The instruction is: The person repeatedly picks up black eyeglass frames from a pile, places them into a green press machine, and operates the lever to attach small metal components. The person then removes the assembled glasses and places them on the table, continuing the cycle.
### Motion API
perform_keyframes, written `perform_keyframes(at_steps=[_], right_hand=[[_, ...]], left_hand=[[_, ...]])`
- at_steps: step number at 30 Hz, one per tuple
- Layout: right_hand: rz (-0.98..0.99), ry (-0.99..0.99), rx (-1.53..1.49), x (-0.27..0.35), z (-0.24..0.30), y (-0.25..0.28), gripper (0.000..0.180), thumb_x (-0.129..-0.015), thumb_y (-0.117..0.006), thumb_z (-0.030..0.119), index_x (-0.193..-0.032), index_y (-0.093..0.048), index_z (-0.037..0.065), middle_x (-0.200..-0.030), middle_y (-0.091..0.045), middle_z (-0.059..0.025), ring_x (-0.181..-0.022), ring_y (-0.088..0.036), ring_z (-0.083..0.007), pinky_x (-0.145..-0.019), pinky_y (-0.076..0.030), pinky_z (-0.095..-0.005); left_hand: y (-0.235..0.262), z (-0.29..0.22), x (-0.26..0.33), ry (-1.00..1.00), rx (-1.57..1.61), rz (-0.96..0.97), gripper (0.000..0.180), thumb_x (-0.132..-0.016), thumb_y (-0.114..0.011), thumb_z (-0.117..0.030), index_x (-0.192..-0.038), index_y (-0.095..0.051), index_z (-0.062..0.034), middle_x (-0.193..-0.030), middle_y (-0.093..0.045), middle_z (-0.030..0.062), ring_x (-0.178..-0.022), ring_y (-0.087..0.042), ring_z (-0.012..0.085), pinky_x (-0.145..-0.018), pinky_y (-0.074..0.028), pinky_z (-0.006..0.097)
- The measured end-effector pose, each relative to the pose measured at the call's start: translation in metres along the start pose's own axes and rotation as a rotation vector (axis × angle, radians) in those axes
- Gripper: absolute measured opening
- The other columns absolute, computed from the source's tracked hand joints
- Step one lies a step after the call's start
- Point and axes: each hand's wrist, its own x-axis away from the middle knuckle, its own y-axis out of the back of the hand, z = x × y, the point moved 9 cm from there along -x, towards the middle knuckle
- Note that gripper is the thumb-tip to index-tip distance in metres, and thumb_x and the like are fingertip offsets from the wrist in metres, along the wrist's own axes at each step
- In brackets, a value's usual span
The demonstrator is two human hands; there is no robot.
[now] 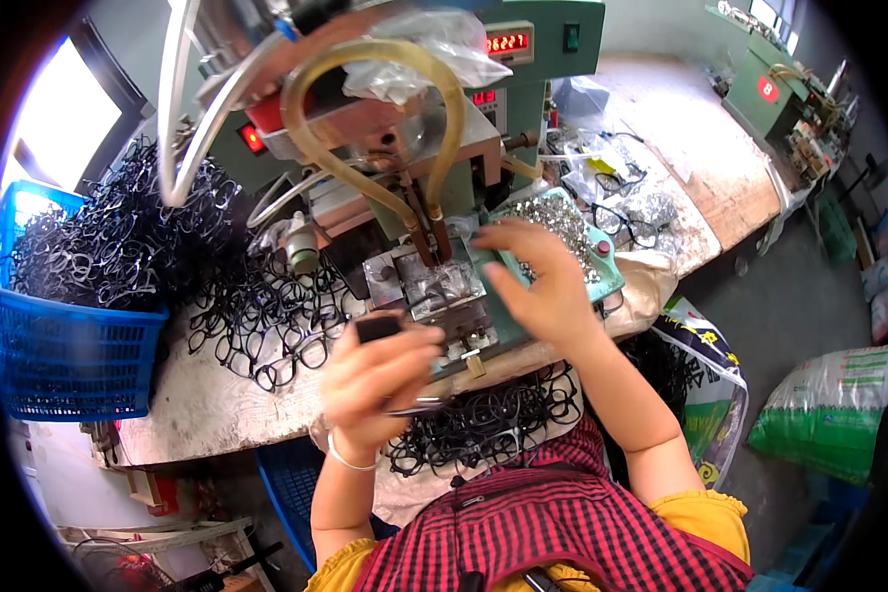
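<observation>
At the far left a blue basket [69, 360] brims with black eyeglass frames [109, 242], and more loose frames [276, 331] spill across the worn bench [202, 405] toward the middle. Near the centre the left hand [375, 380] is curled shut around a black frame piece [378, 327] whose end stands out above the thumb, held just beside the metal fixture [439, 291] of the green bench machine [523, 59]. Two probes on amber hoses [365, 109] come down onto that fixture. To the right, the right hand [543, 286] hovers over a green tray of small metal parts [562, 222], fingers [503, 237] loosely spread and bent, tips near the parts; whether it pinches one I cannot tell. The step looks like fetching a small part to pair with the frame piece; next calls for seating both squarely in the fixture under the probes.
</observation>
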Motion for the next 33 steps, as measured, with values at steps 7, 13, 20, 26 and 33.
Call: perform_keyframes(at_steps=[7,13,20,26,33], right_hand=[[-0.095,-0.137,0.513,0.033,-0.107,0.018,0.013,-0.078,-0.077,0.013,-0.09,-0.074,0.008,-0.125,-0.067,-0.0153,-0.13,-0.053,-0.0373,-0.108,-0.044,-0.0478],[-0.259,-0.259,0.284,0.035,-0.112,0.04,0.009,-0.079,-0.071,0.011,-0.086,-0.07,0.004,-0.099,-0.07,-0.0106,-0.1,-0.064,-0.0326,-0.093,-0.048,-0.042],[-0.328,-0.141,0.391,0.046,-0.101,0.037,0.012,-0.085,-0.07,0.013,-0.093,-0.071,0.004,-0.094,-0.071,-0.0109,-0.093,-0.066,-0.03,-0.086,-0.051,-0.0404],[-0.39,-0.202,0.359,0.056,-0.107,0.039,0.012,-0.086,-0.071,0.01,-0.097,-0.072,0.006,-0.088,-0.072,-0.0091,-0.086,-0.068,-0.027,-0.081,-0.052,-0.0392],[-0.337,-0.152,0.318,0.053,-0.103,0.035,0.014,-0.082,-0.071,0.004,-0.097,-0.072,0.004,-0.092,-0.072,-0.0121,-0.086,-0.067,-0.0286,-0.081,-0.052,-0.0389]], left_hand=[[-0.033,-0.006,-0.001,-0.039,-0.051,0.19,0.024,-0.075,-0.08,-0.004,-0.098,-0.077,-0.0118,-0.104,-0.076,0.0042,-0.093,-0.069,0.0282,-0.097,-0.052,0.048],[-0.032,-0.006,0.003,-0.032,-0.087,0.188,0.027,-0.074,-0.08,-0.002,-0.099,-0.077,-0.0112,-0.106,-0.076,0.0036,-0.093,-0.068,0.0275,-0.096,-0.052,0.046],[-0.028,-0.006,0.007,0.017,-0.081,0.127,0.023,-0.076,-0.079,-0.002,-0.097,-0.075,-0.0104,-0.106,-0.076,0.0034,-0.086,-0.066,0.0252,-0.092,-0.052,0.04],[-0.024,-0.018,0.033,0.099,-0.165,0.039,0.04,-0.077,-0.078,-0.003,-0.116,-0.069,-0.0055,-0.125,-0.071,0.0124,-0.119,-0.064,0.0319,-0.11,-0.045,0.044],[0.124,0.072,0.114,0.606,-0.723,-0.188,0.026,-0.08,-0.077,-0.008,-0.106,-0.072,-0.0091,-0.124,-0.068,0.013,-0.113,-0.063,0.0315,-0.102,-0.044,0.043]])
